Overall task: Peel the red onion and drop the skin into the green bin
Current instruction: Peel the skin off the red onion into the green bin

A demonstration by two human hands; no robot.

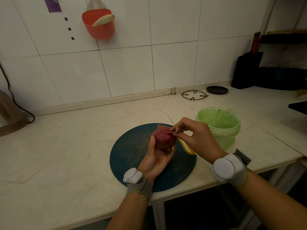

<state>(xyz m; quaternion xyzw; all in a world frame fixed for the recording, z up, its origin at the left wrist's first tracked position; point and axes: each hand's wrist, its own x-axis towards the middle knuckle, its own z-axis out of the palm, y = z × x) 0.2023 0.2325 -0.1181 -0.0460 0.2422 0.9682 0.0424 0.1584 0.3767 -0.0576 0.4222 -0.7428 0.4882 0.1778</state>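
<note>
Red onion [163, 138], round with a matt, finely striped purple skin and a tuft of dry roots at its top, sat just right of the frame's centre, held above a round dark-blue cutting board [132, 155] with a scuffed surface. The left hand [157, 156] cupped it from beneath, palm up, fingers and thumb curled round its sides. The right hand [194, 135] came in from the right, thumb and forefinger pinching a small lifted flake of skin on the onion's upper right side, the other fingers bent. Each wrist bore a grey strap with a smooth white pod. Right of the hands stood the green bin [222, 138], a translucent plastic tub; its inside was too dim to read. A yellow-edged object [186, 147] lay on the board, mostly hidden under the right hand. The desk [66, 146] was pale stone with a thin crack, backed by glossy white wall tiles. At the back lay a wire ring stand [194, 94] and a black dish [217, 89]; an orange plastic holder [99, 25] hung at upper left. Dark shapes at the right edge were cut off and unclear.
</note>
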